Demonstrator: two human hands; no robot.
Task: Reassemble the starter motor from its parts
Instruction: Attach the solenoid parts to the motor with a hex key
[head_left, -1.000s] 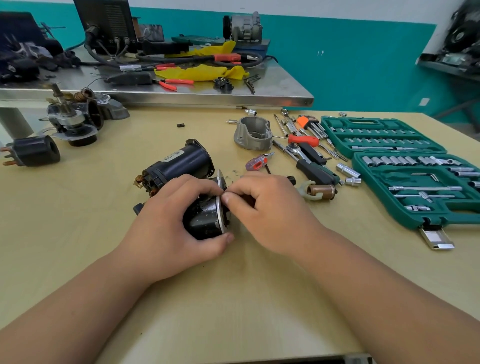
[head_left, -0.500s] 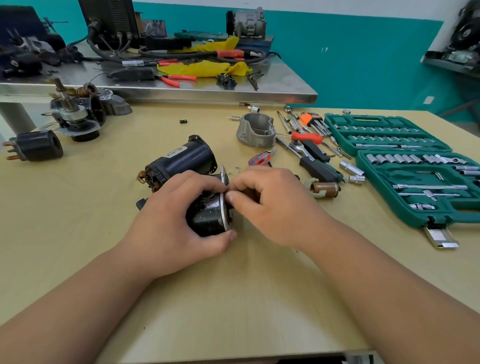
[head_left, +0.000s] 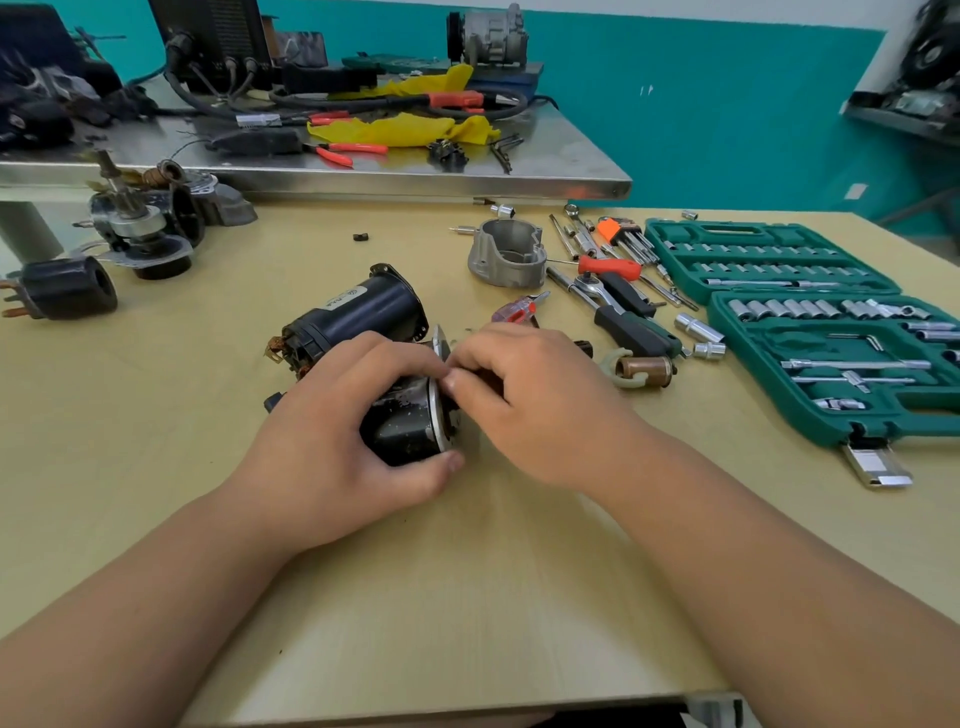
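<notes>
A black starter body with a metal end flange lies on its side on the wooden table. My left hand grips it, fingers over the top and thumb under the flange. My right hand has its fingers curled at the flange face; what they pinch is hidden. Behind lies a black motor housing with copper brushes at its left end. A grey aluminium nose housing stands further back. A copper plunger with a pale fork lies to the right.
An open green socket set fills the right side. Ratchets, a red-handled screwdriver, hex keys and loose sockets lie between it and my hands. An armature assembly and a black solenoid sit at far left. A cluttered steel bench stands behind.
Both hands stay on the starter body. My right fingers have shifted slightly at the flange face. The camera has dipped a little.
</notes>
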